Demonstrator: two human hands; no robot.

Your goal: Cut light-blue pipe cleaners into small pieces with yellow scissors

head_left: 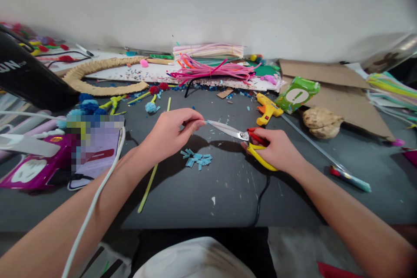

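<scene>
My right hand [276,150] grips scissors [228,130] with red and yellow handles, blades pointing left and nearly closed. My left hand [172,132] is pinched at the blade tips, holding something too small to name, possibly a tiny blue piece. Just below the hands, a small heap of cut blue pieces [197,159] lies on the dark grey table [202,195]. A yellow-green stick [151,178] lies under my left wrist.
A yellow glue gun [267,108], a green packet [298,93], a crumpled brown ball [321,122], and cardboard [342,91] sit at right. Pink pipe cleaners [208,69], pompoms [87,106], a woven ring [97,76] lie at back. A white cable [94,202] crosses my left arm.
</scene>
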